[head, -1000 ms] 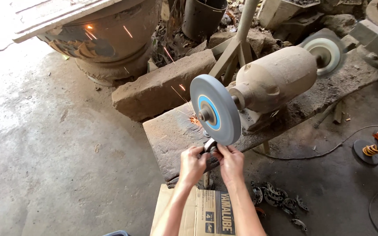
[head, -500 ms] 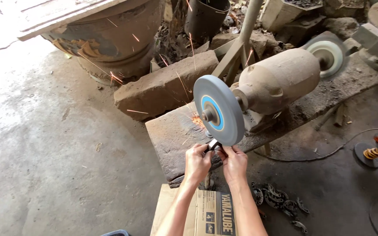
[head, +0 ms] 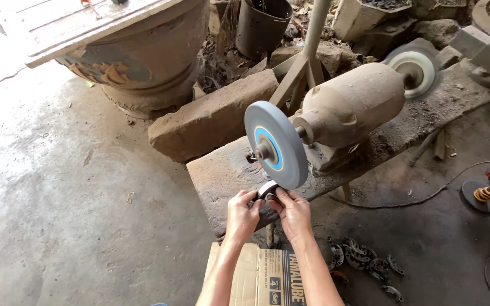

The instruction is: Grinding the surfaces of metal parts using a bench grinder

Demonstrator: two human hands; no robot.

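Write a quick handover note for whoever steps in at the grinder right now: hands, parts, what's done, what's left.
Left hand and right hand: both grip one small curved metal piece, held at the lower rim of the grey grinding wheel with the blue centre.
Dusty bench grinder motor sits on the worn wooden bench.
Pile of similar metal pieces lies on the floor, right of the cardboard box.
Done or left: cannot tell; no sparks visible.

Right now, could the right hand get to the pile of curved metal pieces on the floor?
Probably yes. The right hand is busy holding the small metal piece against the grinding wheel, but the curved metal pieces lie on the floor just below and to its right, with nothing in between.
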